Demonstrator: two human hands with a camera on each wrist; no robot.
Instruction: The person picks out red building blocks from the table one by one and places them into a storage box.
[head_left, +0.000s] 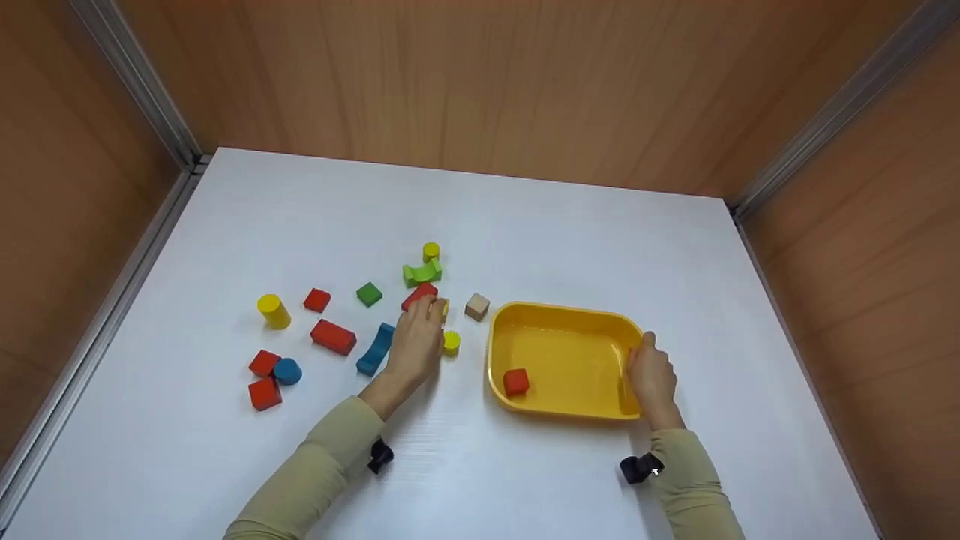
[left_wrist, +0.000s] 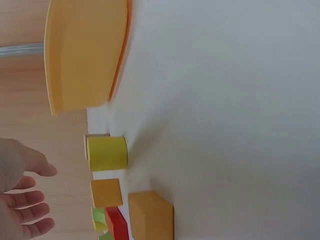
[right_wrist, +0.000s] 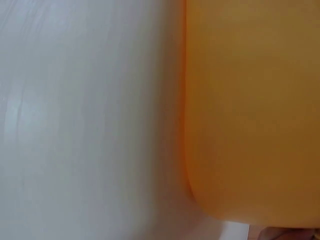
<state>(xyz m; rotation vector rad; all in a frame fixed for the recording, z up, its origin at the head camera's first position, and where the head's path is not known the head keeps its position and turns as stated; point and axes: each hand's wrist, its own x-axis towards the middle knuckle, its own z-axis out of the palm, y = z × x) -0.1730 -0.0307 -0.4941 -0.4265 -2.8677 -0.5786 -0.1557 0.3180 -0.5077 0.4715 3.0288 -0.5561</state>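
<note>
My left hand [head_left: 417, 341] reaches over the blocks left of the tray. In the left wrist view its fingers [left_wrist: 31, 215] are spread and loose, with nothing between them. Near it are a yellow cylinder [head_left: 451, 343], a red block [head_left: 419, 295], a blue curved block [head_left: 376, 349] and a plain wooden cube [head_left: 477, 306]. Two orange-looking blocks, one of them this nearer block [left_wrist: 149, 215], stand below the hand in the left wrist view. My right hand [head_left: 654, 379] grips the right rim of a yellow tray [head_left: 566, 311]. A red cube [head_left: 516, 382] lies in the tray's near left corner.
Farther left lie a tall yellow cylinder [head_left: 274, 312], a long red block [head_left: 334, 337], a blue cylinder [head_left: 287, 370], a green block [head_left: 369, 293] and several red blocks. A light green arch [head_left: 422, 273] touches a small yellow cylinder [head_left: 430, 251]. Wooden walls [head_left: 450, 82] border the white table.
</note>
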